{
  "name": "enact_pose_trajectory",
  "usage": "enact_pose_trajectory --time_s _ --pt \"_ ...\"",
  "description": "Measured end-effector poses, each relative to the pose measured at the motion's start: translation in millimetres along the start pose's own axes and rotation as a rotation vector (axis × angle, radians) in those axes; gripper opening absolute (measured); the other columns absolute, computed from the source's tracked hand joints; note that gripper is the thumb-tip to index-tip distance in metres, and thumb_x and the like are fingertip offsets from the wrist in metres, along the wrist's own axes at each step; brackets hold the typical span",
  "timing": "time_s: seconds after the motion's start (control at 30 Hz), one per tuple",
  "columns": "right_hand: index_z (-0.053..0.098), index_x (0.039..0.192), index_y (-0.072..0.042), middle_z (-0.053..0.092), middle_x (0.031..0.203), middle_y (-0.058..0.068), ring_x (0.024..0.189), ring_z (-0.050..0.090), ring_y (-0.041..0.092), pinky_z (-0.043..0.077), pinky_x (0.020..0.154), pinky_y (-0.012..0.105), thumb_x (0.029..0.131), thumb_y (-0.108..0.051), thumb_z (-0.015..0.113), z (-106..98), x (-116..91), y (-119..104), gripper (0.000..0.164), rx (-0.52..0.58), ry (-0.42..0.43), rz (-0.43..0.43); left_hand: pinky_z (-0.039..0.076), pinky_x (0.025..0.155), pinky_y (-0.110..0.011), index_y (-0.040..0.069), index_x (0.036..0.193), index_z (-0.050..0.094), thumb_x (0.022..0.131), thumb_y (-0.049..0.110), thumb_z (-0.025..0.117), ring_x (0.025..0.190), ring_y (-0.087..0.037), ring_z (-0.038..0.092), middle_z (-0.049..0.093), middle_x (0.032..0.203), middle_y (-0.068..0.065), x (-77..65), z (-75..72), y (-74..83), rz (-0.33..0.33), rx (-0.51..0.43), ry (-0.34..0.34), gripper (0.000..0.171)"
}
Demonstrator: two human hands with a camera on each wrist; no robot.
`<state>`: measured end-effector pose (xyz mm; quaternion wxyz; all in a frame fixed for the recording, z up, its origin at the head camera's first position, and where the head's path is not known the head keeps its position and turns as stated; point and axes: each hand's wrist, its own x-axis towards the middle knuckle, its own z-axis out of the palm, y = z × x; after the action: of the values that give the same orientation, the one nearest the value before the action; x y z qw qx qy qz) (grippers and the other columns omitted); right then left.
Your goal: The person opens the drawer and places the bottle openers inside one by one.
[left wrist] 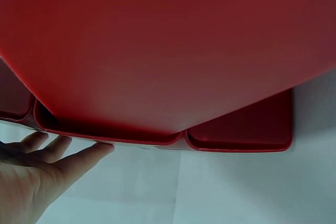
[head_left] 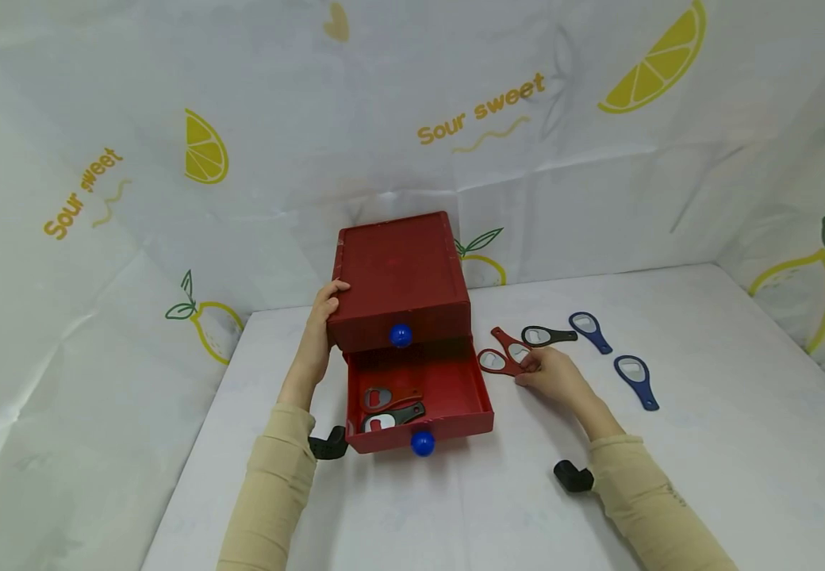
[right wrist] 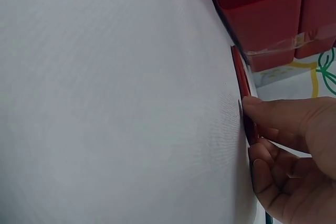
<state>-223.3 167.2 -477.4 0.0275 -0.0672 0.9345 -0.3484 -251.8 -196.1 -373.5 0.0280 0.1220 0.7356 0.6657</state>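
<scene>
A red two-drawer cabinet (head_left: 391,266) stands in the middle, its lower drawer (head_left: 451,381) pulled out. My left hand (head_left: 318,329) rests on the cabinet's left side, fingers fairly straight. A red bottle opener (head_left: 512,369) lies right of the drawer, and my right hand (head_left: 558,379) pinches its handle end between thumb and fingers. Just behind it is a second red bottle opener (head_left: 500,337), partly hidden by my fingertips. Inside the drawer lie a red bottle opener (head_left: 407,394) and a black bottle opener (head_left: 409,413).
Beyond my right hand lie a black bottle opener (head_left: 562,335) and two blue bottle openers, one farther back (head_left: 599,339) and one to the right (head_left: 644,392). Blue round knobs, upper (head_left: 401,335) and lower (head_left: 423,444), stick out from the drawer fronts. Printed white cloth (head_left: 298,143) hangs behind.
</scene>
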Motion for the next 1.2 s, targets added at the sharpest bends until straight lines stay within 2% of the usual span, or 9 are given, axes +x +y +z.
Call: enact_pose_trajectory --time_s 0.17,0.37,0.63,1.0,1.2 --pt "0.065 0.090 0.002 0.063 0.077 0.009 0.070 0.054 0.017 0.042 0.065 0.030 0.076 -0.013 0.071 1 -2 -2 0.021 -0.029 -0.022 0.022 0.038 0.080 -0.037 0.033 0.122 0.037 0.092 0.038 0.026 0.106 -0.025 0.042 0.028 0.140 -0.003 0.6 -0.4 -0.9 -0.003 0.003 -0.001 0.033" --pt "0.066 0.088 0.001 0.063 0.075 0.006 0.068 0.054 0.014 0.041 0.063 0.027 0.076 -0.015 0.070 1 -5 -1 0.020 -0.015 -0.046 0.052 0.037 0.081 -0.037 0.032 0.122 0.037 0.093 0.037 0.025 0.107 -0.025 0.042 0.028 0.140 -0.004 0.0 0.1 -0.5 0.000 0.002 -0.005 0.032" --pt "0.068 0.088 -0.003 0.064 0.076 0.004 0.070 0.053 0.013 0.040 0.064 0.027 0.076 -0.018 0.069 -9 -10 0 0.020 -0.036 -0.004 0.026 0.038 0.080 -0.037 0.031 0.123 0.037 0.093 0.038 0.024 0.105 -0.025 0.043 0.029 0.138 -0.005 -1.3 1.0 0.0 0.004 0.010 -0.001 0.033" --pt "0.067 0.095 0.002 0.061 0.079 0.009 0.071 0.052 0.017 0.040 0.059 0.026 0.079 -0.016 0.068 -40 -33 -29 0.024 -0.024 0.019 -0.009 0.038 0.080 -0.038 0.032 0.124 0.037 0.093 0.039 0.025 0.106 -0.025 0.043 0.028 0.141 -0.002 -1.6 1.4 0.0 0.017 0.011 -0.001 0.034" --pt "0.067 0.094 0.000 0.061 0.081 0.007 0.073 0.053 0.016 0.041 0.059 0.026 0.078 -0.018 0.069 -58 -49 -47 0.024 -0.017 0.052 -0.042 0.038 0.081 -0.038 0.031 0.125 0.036 0.093 0.039 0.025 0.107 -0.025 0.043 0.028 0.141 -0.003 -2.2 1.5 0.3 0.012 0.013 -0.001 0.034"
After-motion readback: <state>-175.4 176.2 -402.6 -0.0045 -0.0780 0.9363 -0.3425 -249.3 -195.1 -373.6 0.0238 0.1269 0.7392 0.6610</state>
